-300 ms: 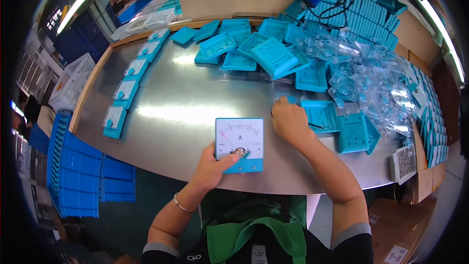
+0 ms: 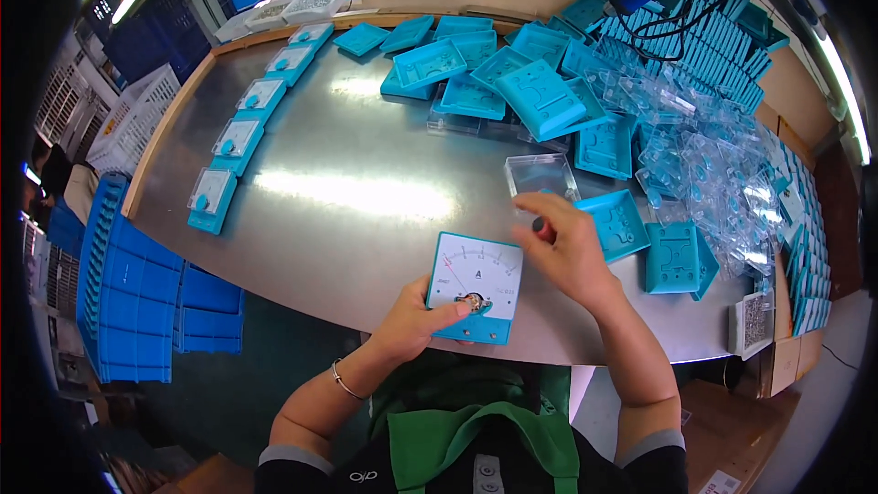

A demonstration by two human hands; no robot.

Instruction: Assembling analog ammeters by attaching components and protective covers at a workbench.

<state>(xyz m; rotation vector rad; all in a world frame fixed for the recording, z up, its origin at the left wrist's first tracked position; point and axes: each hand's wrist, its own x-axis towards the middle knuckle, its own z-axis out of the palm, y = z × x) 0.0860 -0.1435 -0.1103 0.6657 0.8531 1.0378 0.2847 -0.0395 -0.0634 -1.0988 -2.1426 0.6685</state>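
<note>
My left hand [image 2: 413,325] grips a panel meter [image 2: 477,265] with a white dial and a blue case, its thumb lying by the round opening that shows the movement. The meter has no clear cover over its dial and sits tilted above the table's near edge. To its right, my right hand [image 2: 572,247] is curled round a screwdriver [image 2: 544,230], whose red and black handle end shows below the bent fingers. A clear plastic cover [image 2: 541,174] lies just beyond the fingertips. Whether they touch it I cannot tell. An open blue case [image 2: 615,224] rests beside my right wrist.
Several meters with covers [image 2: 240,139] line the table's left side. Blue cases [image 2: 541,96] are heaped at the back, clear covers [image 2: 704,165] at the right. A white tray of small parts [image 2: 753,322] stands at the right edge; blue crates [image 2: 133,284] are at left.
The meter in my left hand has shifted right and tilted. My right hand has drawn back nearer the meter, uncovering the clear cover, and the screwdriver's red handle now shows. The view has turned slightly.
</note>
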